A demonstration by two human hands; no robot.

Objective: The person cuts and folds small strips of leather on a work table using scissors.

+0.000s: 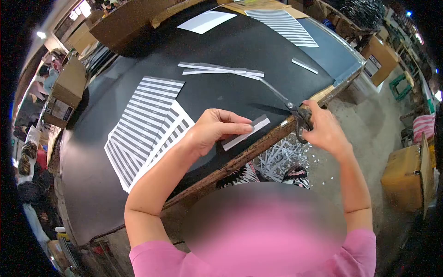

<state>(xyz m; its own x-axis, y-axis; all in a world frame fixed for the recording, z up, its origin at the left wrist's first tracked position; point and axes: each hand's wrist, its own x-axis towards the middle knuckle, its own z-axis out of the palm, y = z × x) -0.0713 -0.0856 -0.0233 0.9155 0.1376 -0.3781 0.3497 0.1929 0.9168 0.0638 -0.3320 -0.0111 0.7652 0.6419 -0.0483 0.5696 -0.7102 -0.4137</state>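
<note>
My left hand [217, 130] pinches a short paper strip [259, 125], grey along one side and white along the other, above the table's front edge. In my right hand [324, 127] is a pair of black-handled scissors [281, 98], its blades pointing up and left over the table. The blades look closed or nearly so, and they are apart from the strip. Beyond them lies a small row of overlapping cut strips [217, 69]. Left of my left forearm rests a fanned stack of striped sheets [145, 122], partly covered by that arm.
The black tabletop [97, 184] has a rough wooden edge. Farther back lie a white sheet [206, 22], a striped sheet [286, 27] and a single strip [304, 65]. Paper scraps [280, 157] litter the floor below. Cardboard boxes [406, 177] stand to the right.
</note>
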